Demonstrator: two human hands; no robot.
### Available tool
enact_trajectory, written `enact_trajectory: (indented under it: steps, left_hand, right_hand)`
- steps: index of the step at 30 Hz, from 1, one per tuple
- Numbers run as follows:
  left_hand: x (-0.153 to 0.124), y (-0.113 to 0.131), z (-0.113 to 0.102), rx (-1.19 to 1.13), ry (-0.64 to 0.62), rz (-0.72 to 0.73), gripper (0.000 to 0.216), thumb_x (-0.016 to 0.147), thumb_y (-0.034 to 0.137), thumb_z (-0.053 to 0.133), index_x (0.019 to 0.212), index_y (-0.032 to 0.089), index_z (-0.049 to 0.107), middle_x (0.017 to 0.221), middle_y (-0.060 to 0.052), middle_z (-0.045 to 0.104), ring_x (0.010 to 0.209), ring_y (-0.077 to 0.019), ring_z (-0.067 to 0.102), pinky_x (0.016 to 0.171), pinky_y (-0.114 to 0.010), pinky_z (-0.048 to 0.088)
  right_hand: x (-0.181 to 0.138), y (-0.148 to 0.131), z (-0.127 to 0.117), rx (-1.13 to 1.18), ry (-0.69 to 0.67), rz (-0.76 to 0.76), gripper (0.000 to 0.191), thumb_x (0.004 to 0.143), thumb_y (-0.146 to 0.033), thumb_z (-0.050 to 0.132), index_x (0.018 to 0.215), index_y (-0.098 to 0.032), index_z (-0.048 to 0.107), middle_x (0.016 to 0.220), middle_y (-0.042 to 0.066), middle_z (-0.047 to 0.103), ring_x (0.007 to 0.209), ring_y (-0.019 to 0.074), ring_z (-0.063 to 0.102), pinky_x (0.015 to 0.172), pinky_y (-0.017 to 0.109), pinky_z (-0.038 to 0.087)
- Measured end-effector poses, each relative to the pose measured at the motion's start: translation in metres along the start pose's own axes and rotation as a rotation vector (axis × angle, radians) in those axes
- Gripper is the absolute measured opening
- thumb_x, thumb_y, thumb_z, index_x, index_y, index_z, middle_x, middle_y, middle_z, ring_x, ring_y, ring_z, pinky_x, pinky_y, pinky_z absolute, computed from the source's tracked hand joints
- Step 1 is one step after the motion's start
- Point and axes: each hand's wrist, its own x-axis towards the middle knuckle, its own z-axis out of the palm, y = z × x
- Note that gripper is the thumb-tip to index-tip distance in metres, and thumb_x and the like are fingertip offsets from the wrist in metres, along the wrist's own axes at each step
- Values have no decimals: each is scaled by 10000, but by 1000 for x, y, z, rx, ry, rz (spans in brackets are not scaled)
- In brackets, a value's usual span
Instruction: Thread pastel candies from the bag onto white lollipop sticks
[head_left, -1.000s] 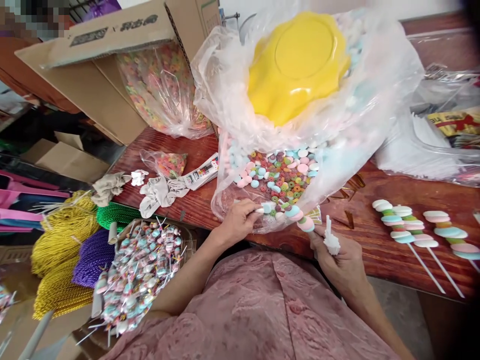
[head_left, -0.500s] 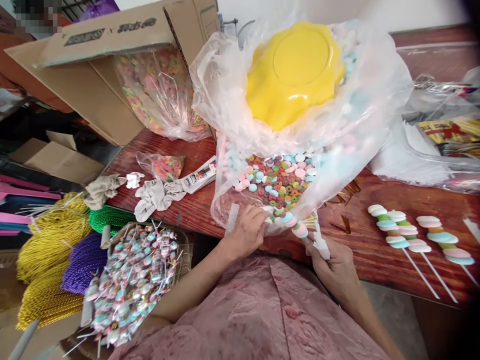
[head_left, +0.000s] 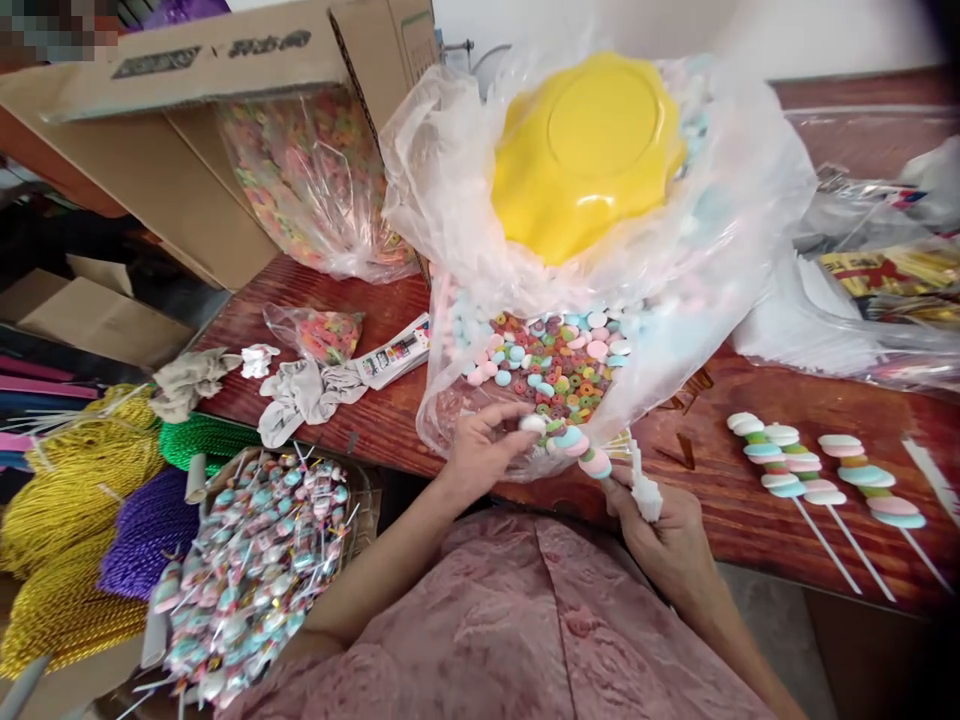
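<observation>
My right hand (head_left: pixel 664 530) is closed round the lower end of a candy skewer (head_left: pixel 571 440), strung with pink, blue and green sweets and tilted up to the left. White sticks or paper strips (head_left: pixel 643 488) poke out of the same hand. At the skewer's upper end, my left thumb and forefinger pinch a white marshmallow (head_left: pixel 533 424); the left hand (head_left: pixel 484 440) is above the table's front edge. Behind both hands, loose marshmallows and gummy rings (head_left: pixel 559 365) lie in an open clear plastic bag (head_left: pixel 450 410). Upside down on the bag rests a yellow scalloped bowl (head_left: pixel 592 150).
Three finished-looking candy skewers (head_left: pixel 806 465) lie at right on the red wooden table (head_left: pixel 720 500). A cardboard box (head_left: pixel 217 190) holds a bag of gummy rings (head_left: pixel 315 180). Down left are a basketful of wrapped skewers (head_left: pixel 255 570), yellow cord (head_left: pixel 67 500) and purple cord (head_left: pixel 146 535).
My left fingers have spread and shifted slightly, so the white marshmallow between thumb and forefinger now shows clearly. The right hand stays on the skewer. The view has turned slightly.
</observation>
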Motion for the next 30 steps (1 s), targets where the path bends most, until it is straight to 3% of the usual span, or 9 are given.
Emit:
enact_trajectory:
  steps: [4,12,16,23,30]
  left_hand:
    - [6,7,2,-317,-5,-106,379,580,340,933,894,176,801,863,-26,753,708,-135,668,667,-268,587]
    - [8,7,4,-390,28,-10,283,585,289,938,802,190,786,804,-2,732,742,-106,647,687,-219,558]
    - [11,5,7,-345,41,74,260,590,245,934,792,190,780,860,-10,741,787,-113,654,727,-227,540]
    - [13,-6,8,-186,63,283,172,692,228,881,839,217,793,1015,-44,762,1029,-182,681,952,-321,530]
    - [13,-7,10,-43,87,474,148,741,235,857,866,211,782,955,-46,772,971,-177,716,899,-328,572]
  right_hand:
    - [3,-6,1,5,-13,-8,189,887,-82,508,776,-190,617,586,-58,469,480,91,432,477,218,350]
    - [1,-11,-3,-30,-11,-99,203,864,-42,494,770,-202,577,587,-60,435,468,89,411,468,217,341]
    - [2,-15,-4,-65,-11,-139,244,848,-35,489,685,-217,493,571,-58,416,450,90,414,452,219,326]
    - [3,-19,-6,-142,25,-167,231,848,-49,485,701,-226,506,547,-62,445,417,96,431,430,218,350]
    - [2,-23,-4,-146,-1,-134,229,836,-35,441,768,-225,547,566,-60,465,425,105,448,431,217,363]
